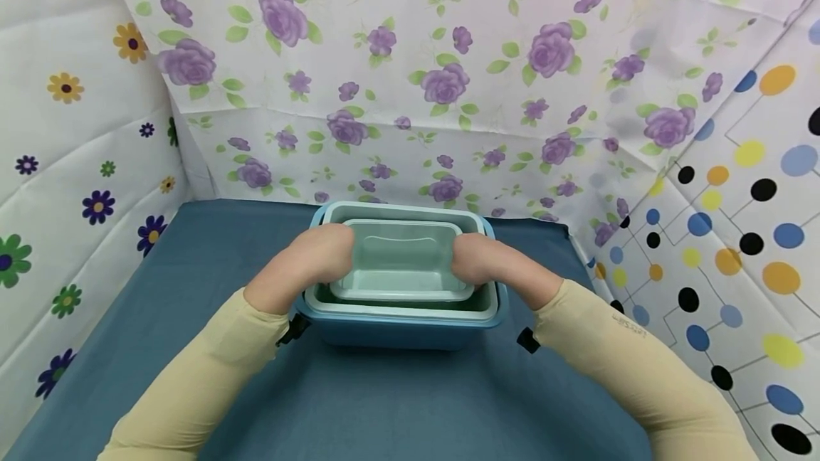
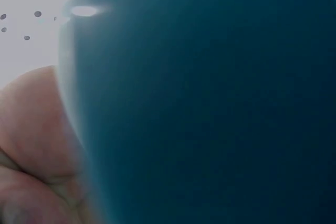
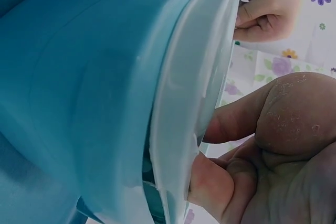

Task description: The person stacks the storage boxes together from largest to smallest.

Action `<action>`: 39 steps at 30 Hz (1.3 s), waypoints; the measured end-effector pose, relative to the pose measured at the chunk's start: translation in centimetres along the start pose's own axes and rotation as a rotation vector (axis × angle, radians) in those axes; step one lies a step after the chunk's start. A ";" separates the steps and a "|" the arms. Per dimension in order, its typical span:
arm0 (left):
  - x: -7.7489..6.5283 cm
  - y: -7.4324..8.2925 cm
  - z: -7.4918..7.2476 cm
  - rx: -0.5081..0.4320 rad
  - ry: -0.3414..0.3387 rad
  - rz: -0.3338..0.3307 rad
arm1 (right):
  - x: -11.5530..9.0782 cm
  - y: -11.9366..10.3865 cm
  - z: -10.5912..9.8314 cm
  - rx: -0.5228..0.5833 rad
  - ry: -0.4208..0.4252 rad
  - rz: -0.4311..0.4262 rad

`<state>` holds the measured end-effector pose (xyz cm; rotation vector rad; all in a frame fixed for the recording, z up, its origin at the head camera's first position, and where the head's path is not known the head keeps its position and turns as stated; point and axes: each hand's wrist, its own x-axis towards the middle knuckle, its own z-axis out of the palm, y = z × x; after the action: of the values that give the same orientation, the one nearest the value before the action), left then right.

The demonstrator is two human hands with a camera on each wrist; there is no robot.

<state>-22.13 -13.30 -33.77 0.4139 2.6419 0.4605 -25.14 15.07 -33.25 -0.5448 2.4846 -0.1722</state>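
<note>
Three rectangular plastic basins sit one inside another on the cloth. The outermost is a blue basin (image 1: 391, 336); within it is a pale green basin (image 1: 397, 314), and innermost is a small mint-green basin (image 1: 403, 285). My left hand (image 1: 323, 251) grips the small basin's left end, and my right hand (image 1: 477, 258) grips its right end. In the right wrist view, fingers of the right hand (image 3: 294, 150) reach over the rims, with the left hand (image 3: 273, 11) across from it. Basin sides hide the fingertips. A dark blue surface fills most of the left wrist view.
A blue cloth (image 1: 410, 404) covers the table around the basins. Behind stands a purple-rose curtain (image 1: 384, 91), with a daisy-print sheet (image 1: 77, 162) at left and a dotted sheet (image 1: 737, 269) at right. Dark wrist-camera pieces (image 1: 528, 340) hang below the sleeves.
</note>
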 end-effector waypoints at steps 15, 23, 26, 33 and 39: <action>-0.1 -0.2 0.1 -0.009 -0.002 0.009 | -0.3 -0.2 0.4 -0.005 0.050 -0.002; -0.2 -0.4 0.0 -0.033 0.002 0.007 | -0.6 0.0 0.6 0.030 0.089 -0.004; -0.3 -0.4 0.0 -0.037 0.003 -0.001 | -0.8 0.0 0.8 0.041 0.093 0.002; -0.4 -0.1 0.0 -0.014 0.041 -0.017 | -1.0 -0.1 1.0 0.068 0.124 0.021; -0.4 0.0 0.0 -0.002 0.052 -0.031 | -1.3 -0.2 1.1 0.064 0.146 0.017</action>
<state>-21.75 -13.43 -33.61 0.3647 2.6932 0.4705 -23.46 15.44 -33.37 -0.5007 2.6141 -0.2936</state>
